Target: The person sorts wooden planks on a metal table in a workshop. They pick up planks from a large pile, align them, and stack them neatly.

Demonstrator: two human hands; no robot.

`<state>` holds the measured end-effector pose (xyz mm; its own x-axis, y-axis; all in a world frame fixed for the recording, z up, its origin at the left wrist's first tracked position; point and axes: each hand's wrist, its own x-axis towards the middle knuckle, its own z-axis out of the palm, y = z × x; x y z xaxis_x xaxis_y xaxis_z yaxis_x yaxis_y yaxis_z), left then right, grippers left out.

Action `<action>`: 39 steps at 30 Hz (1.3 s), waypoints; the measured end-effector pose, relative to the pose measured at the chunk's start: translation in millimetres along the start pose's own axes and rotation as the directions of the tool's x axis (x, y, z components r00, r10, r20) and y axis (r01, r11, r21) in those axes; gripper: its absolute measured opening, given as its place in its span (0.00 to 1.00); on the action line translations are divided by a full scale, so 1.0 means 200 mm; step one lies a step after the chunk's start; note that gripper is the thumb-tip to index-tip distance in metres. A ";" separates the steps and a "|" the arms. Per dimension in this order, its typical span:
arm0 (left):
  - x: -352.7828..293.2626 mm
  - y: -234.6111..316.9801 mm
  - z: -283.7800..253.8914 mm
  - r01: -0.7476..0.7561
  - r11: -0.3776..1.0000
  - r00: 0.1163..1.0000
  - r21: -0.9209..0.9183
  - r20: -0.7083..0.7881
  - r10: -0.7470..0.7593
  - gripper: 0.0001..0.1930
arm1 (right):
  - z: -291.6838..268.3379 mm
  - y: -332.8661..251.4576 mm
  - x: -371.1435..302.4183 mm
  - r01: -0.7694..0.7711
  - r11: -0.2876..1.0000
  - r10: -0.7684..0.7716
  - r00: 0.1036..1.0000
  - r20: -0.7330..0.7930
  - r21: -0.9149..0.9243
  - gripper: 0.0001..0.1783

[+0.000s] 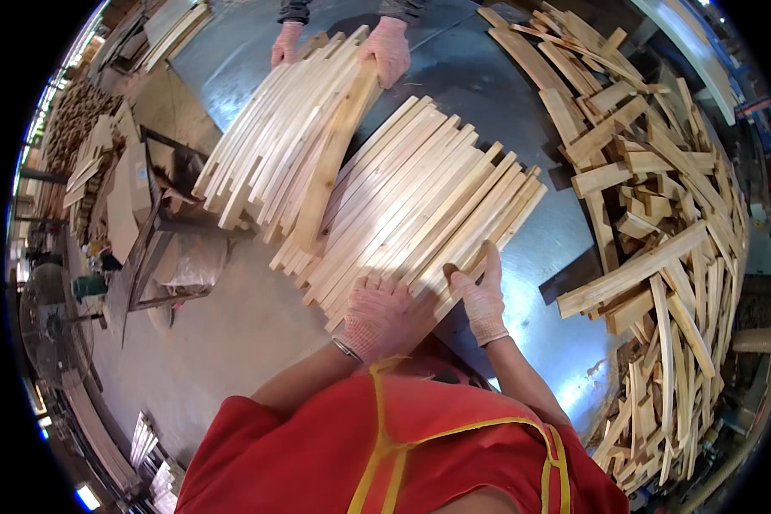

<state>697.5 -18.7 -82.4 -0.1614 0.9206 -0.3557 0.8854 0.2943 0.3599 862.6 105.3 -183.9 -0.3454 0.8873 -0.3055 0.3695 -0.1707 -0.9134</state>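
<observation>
A row of pale wooden strips (pixel 411 197) lies side by side on the metal tabletop in front of me, their ends uneven. My left hand (pixel 377 317), in a light knitted glove, rests on the near ends of the strips with its fingers laid over the top. At the row's right edge, my gloved right hand (pixel 481 304) grips the near part of an outer wooden strip (pixel 441 295), thumb on top and fingers along its outer side. The underside of this grip is hidden.
Across the table, a co-worker's gloved hands (pixel 387 53) hold the far end of another row of strips (pixel 274 137). A heap of loose wood offcuts (pixel 651 214) covers the right side. Left stand a dark metal frame (pixel 158 218) and a large fan (pixel 47 317).
</observation>
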 end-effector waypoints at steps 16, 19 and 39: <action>0.27 -0.69 0.17 -0.261 0.965 0.947 -0.015 -0.197 0.253 0.48 | 0.44 -0.43 0.33 -0.423 0.900 0.431 0.900 0.068 -0.102 0.30; 0.39 -0.98 0.09 -0.277 0.950 0.929 0.144 -0.213 0.303 0.56 | 0.66 -0.45 0.47 -0.354 0.902 0.359 0.933 -0.027 -0.248 0.27; 0.89 -1.22 -0.42 0.372 0.840 0.920 0.395 -0.277 -0.278 0.46 | -0.86 -0.24 0.40 -0.674 0.677 -0.223 0.194 -0.955 -0.295 0.50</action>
<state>415.6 94.4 -161.3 -0.5148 0.8363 -0.1887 0.8558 0.4884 -0.1705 965.6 257.6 -119.2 0.6748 0.6193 0.4014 0.7374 -0.5875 -0.3334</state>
